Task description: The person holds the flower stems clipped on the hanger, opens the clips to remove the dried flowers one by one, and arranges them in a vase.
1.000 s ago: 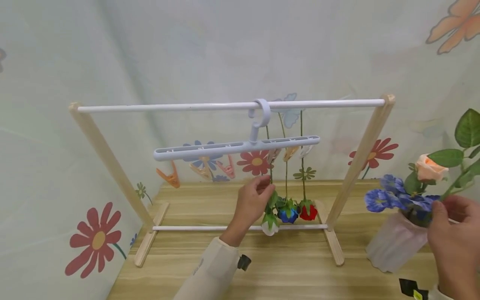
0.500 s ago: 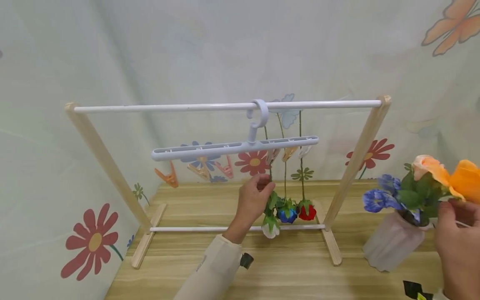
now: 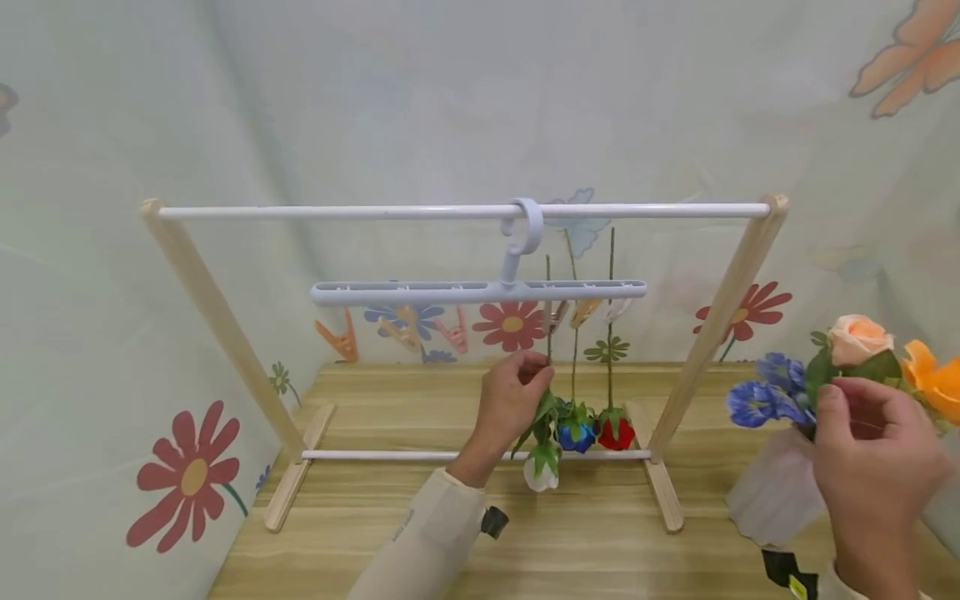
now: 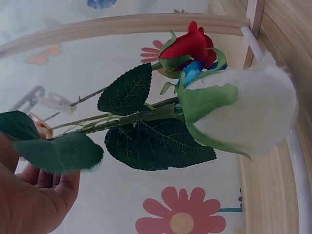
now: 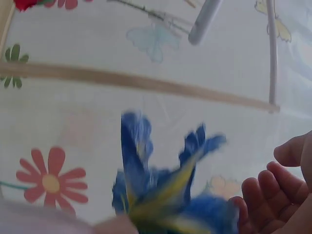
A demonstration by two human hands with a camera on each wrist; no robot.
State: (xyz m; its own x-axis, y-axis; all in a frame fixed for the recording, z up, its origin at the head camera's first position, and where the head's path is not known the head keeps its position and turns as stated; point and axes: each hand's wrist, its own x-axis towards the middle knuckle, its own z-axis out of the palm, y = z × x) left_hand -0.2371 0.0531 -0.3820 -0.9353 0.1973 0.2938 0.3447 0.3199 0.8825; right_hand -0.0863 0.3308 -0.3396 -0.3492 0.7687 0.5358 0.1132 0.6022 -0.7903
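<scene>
Our left hand pinches the upside-down white rose by its stem, beside a clothespin; our right hand, fingers loosely curved, empty, hovers near the vase. If clipped, tugging could swing the hanger.

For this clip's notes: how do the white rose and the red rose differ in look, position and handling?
Colour: the white rose has pale petals, the red rose deep red ones.
Position: in the head view, the white rose's bloom sits lower and further left than the red rose's.
Handling: the left hand holds the white rose; no hand touches the red rose.
Shared: both point bloom-down, with green at the bloom's base.
</scene>
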